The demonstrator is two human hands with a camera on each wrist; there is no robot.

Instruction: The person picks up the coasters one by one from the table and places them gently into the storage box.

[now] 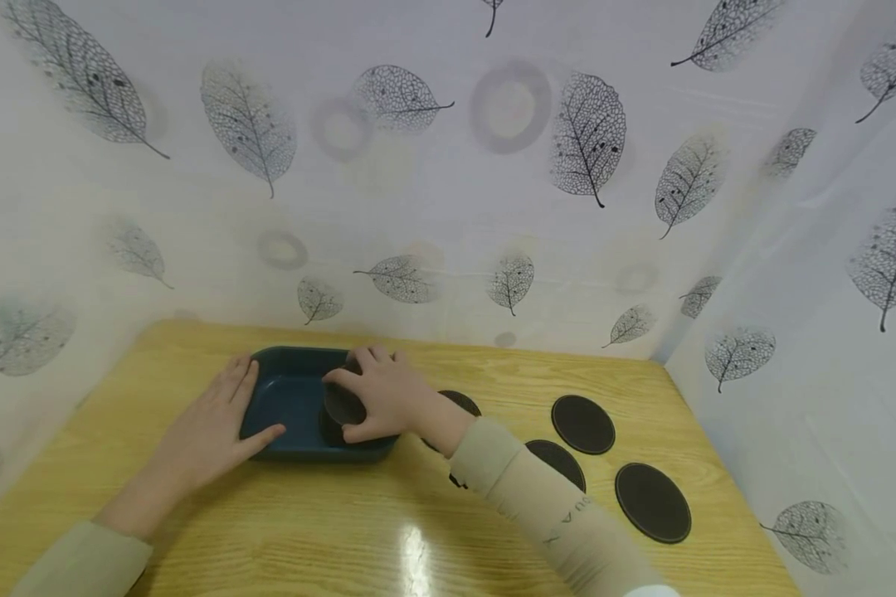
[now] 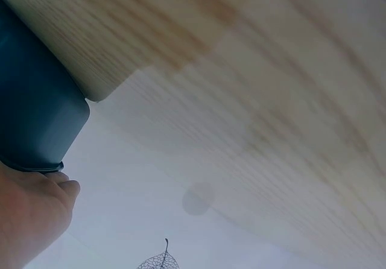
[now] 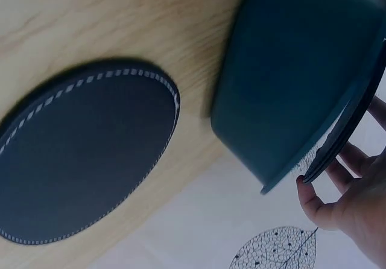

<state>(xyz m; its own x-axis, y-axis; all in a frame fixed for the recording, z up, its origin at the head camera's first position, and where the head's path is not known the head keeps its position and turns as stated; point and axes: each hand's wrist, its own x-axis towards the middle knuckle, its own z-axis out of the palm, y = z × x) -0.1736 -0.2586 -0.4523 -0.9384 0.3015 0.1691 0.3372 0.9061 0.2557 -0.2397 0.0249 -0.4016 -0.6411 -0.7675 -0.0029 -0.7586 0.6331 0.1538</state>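
Observation:
A dark blue-green rectangular tray (image 1: 287, 410) sits at the left of the wooden table. My left hand (image 1: 205, 431) rests against its left side, fingers stretched along the rim and thumb reaching over the front corner. In the left wrist view, the fingers touch the tray's rim (image 2: 36, 169). Over the tray's right part, my right hand (image 1: 384, 394) grips a round black coaster (image 1: 343, 406), tilted, by its edge. In the right wrist view, that coaster (image 3: 338, 142) shows a layered edge; I cannot tell if it is more than one. A dark round shape lies beneath it inside the tray.
Several black coasters with stitched edges lie right of the tray, among them a back one (image 1: 582, 424), a front one (image 1: 653, 502) and one (image 1: 556, 464) partly behind my right sleeve. A leaf-patterned white curtain (image 1: 448, 207) hangs along the table's back and right edges.

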